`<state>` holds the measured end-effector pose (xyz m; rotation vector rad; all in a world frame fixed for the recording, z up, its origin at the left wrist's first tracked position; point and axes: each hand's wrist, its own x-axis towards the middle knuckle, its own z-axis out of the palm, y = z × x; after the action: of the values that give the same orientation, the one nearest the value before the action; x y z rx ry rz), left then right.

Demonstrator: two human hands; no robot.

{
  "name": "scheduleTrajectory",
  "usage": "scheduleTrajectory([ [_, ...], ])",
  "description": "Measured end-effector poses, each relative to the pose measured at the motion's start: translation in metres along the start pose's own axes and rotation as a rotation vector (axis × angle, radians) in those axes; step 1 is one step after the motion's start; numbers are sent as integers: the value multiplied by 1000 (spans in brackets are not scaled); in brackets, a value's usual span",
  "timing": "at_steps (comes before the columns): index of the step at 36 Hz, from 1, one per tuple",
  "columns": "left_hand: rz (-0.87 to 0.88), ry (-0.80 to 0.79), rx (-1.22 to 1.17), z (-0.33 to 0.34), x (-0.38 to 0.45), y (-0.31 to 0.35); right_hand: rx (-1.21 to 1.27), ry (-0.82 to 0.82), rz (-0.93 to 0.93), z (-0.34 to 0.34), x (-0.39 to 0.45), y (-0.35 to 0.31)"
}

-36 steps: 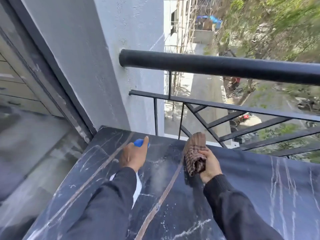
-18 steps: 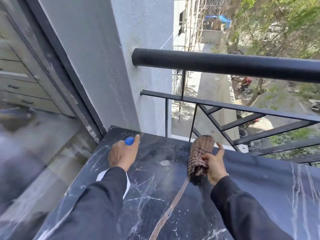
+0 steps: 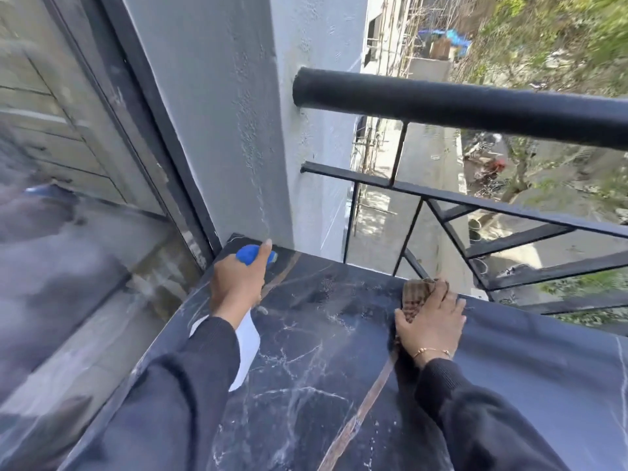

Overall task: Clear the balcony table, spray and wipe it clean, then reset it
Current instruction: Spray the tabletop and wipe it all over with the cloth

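Nearest the camera, two dark sleeves reach out over the counter [image 3: 306,385], a black marble-look slab with white veins and one brown seam running from about 6 o'clock up toward the middle.

At roughly 10 o'clock the left hand [image 3: 236,283] is wrapped round the neck of a spray bottle [image 3: 247,345]. The white body shows below the wrist and the blue nozzle head pokes out above the knuckles, aimed at the far left corner of the counter. The forefinger lies stretched along the top of the head. Whether another finger is on the trigger cannot be made out.

At about 2 o'clock the right hand [image 3: 433,321] lies flat on a brown checked cloth [image 3: 416,295], fingers spread and pressing it against the counter close to the far edge. A thin bracelet sits at that wrist. No other objects show on the visible counter, so the job looks to be in its spray-and-wipe stage.

Just beyond the cloth, the counter ends at the black railing [image 3: 475,107], with open gaps between its bars and a long drop to the street past 1 o'clock. A grey wall [image 3: 238,113] stands at 12 o'clock and a glass door [image 3: 85,215] fills 9 o'clock.

The main risk is the cloth. A wipe pushed too far outward could carry it off the edge and through the bars. Spray aimed at that corner may also land on the wall or the glass, and wet marble could let a pressing palm slide.
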<state>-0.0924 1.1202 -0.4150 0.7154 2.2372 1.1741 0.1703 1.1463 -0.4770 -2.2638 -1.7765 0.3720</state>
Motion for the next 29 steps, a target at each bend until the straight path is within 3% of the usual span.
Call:
scheduleTrajectory([
  [11, 49, -23, -57, -3, 9, -6, 50, -8, -182, 41, 16, -81],
  [18, 109, -26, -61, -7, 6, -12, 131, -121, -544, 63, 12, -129],
  [24, 122, -19, -105, -11, 0, -12, 53, -333, -815, 42, 0, -109],
  [29, 141, -23, -107, -14, -6, -12, 57, -354, -705, 21, -8, -63],
])
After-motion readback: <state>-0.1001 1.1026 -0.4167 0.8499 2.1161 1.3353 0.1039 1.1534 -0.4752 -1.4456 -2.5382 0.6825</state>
